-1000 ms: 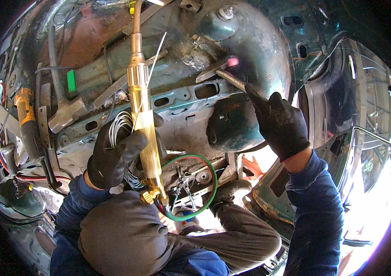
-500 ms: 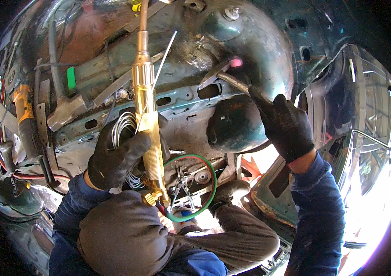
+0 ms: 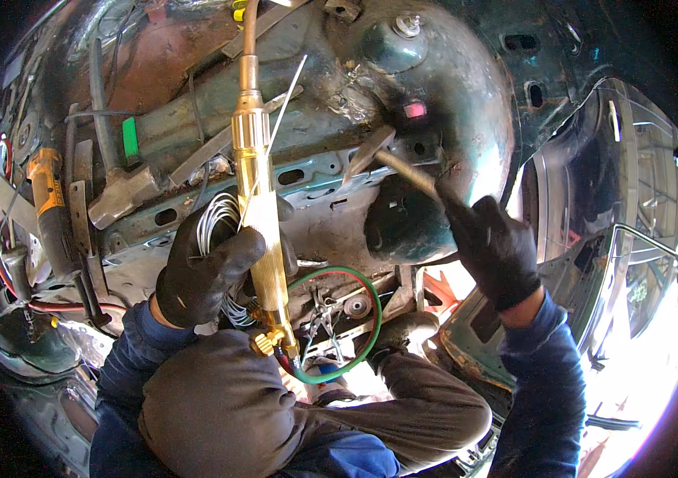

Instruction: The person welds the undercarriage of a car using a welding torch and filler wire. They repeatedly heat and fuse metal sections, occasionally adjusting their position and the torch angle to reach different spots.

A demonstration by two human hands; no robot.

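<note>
Both hands wear black gloves. My left hand is closed around a brass gas torch, which stands nearly upright in the picture. A coil of thin silvery wire is in the same hand, and one straight end sticks out past the torch. My right hand grips a hammer by its handle. The hammer head lies over a slotted rail of the dark green car body. Just beyond it, a small glowing pink spot shows on the rounded sheet metal, apart from the hammer.
On the left rest a large hammer, a yellow and black power tool and metal bars. Green and red hoses loop below the torch. Locking pliers lie near my bent leg. A car door opening is on the right.
The hammer head has come away from the pink spot, toward me, and my right hand has dropped slightly. My left hand still holds the torch and wire almost in place.
</note>
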